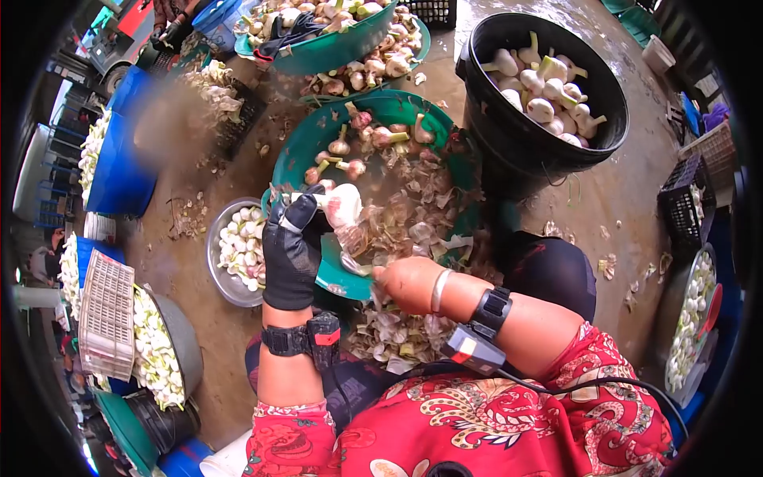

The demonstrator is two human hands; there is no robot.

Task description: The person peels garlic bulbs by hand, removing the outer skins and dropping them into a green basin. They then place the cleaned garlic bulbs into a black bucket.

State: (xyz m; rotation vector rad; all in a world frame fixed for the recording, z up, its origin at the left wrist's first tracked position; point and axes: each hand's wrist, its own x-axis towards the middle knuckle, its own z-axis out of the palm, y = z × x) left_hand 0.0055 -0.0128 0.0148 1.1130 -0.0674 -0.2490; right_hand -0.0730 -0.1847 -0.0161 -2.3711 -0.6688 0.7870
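Observation:
My left hand, in a black glove, is closed around the stem end of a garlic bulb, white with a pinkish tint. The bulb is held over a green basin with loose papery skins and several stemmed bulbs inside. My bare right hand is closed near the basin's front rim, just below the bulb. A pale curved piece shows at its fingertips; I cannot tell what it is. More skins lie heaped between my legs.
A metal bowl of white cloves stands left of the basin. At the right is a black bucket of garlic bulbs. Green tubs of bulbs stand behind. Crates and tubs of garlic line both sides; skin scraps litter the wet floor.

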